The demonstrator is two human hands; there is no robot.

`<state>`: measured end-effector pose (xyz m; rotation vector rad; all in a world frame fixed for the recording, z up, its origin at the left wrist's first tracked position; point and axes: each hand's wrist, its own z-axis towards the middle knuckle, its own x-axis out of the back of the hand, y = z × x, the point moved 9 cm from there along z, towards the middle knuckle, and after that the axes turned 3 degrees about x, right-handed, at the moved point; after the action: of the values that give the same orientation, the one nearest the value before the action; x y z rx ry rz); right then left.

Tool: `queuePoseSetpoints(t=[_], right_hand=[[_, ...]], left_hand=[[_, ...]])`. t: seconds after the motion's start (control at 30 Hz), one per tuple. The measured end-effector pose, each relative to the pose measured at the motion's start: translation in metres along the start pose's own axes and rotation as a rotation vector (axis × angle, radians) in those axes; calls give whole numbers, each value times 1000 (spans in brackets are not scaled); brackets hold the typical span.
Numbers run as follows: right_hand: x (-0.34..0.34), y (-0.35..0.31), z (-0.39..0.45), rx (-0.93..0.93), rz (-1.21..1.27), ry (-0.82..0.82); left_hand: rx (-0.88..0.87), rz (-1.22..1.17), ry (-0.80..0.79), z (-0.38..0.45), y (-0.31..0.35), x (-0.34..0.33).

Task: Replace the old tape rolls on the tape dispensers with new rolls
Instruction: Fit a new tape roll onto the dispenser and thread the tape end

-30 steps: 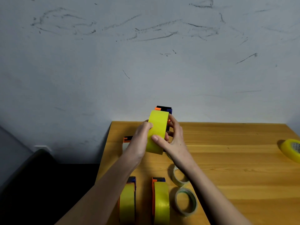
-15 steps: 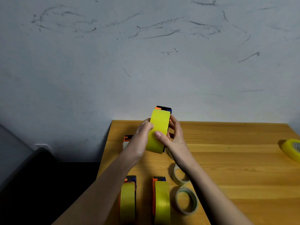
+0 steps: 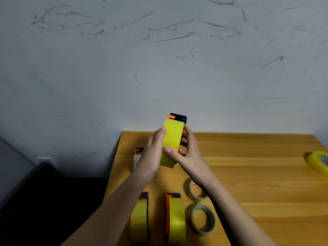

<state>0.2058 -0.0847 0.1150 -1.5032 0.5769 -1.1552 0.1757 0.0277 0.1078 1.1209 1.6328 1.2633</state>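
Note:
Both hands hold a tape dispenser with orange, black and blue parts, raised above the table's far left. A full yellow tape roll sits on it, edge toward me. My left hand clasps the roll's left side. My right hand grips from the right, thumb across the tape face. Two more dispensers loaded with yellow rolls, one and another, stand near the front edge. Two thin, nearly used clear rolls, one and one, lie flat to their right.
Another orange-and-black dispenser stands partly hidden behind my left wrist. A yellow roll lies at the wooden table's right edge. The table ends on the left over a dark floor; a scuffed wall rises behind it.
The dispenser with its yellow roll stays in both hands and has tilted and risen slightly. My right thumb has slid a little along the tape face.

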Motion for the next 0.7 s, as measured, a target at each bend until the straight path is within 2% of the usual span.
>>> queuePoseSetpoints(t=[0.13,0.23,0.33,0.37,0.43,0.5,0.53,0.6,0.7], right_hand=[[18,-30,-7,127,-172,86],[28,-61,-11,222,-272,82],[31,-73,-9,227,-528,74],[32,-75,-9,225,-562,82],[34,-79,-11,223,-579,77],[34,-83,-13,229,-599,77],[35,-84,-14,235,-604,89],[38,-85,-15,239,-584,123],[41,-84,-16,236,-518,139]], left_hand=[[-78,-15,11,-1,14,-2],[-118,26,16,-6,19,-2],[-176,201,76,-20,26,1],[-227,332,124,-25,31,2],[-429,451,242,-37,53,5],[-529,429,192,-37,60,6],[-568,470,159,-37,59,4],[-538,476,103,-38,60,-1],[-638,554,162,-50,74,-2]])
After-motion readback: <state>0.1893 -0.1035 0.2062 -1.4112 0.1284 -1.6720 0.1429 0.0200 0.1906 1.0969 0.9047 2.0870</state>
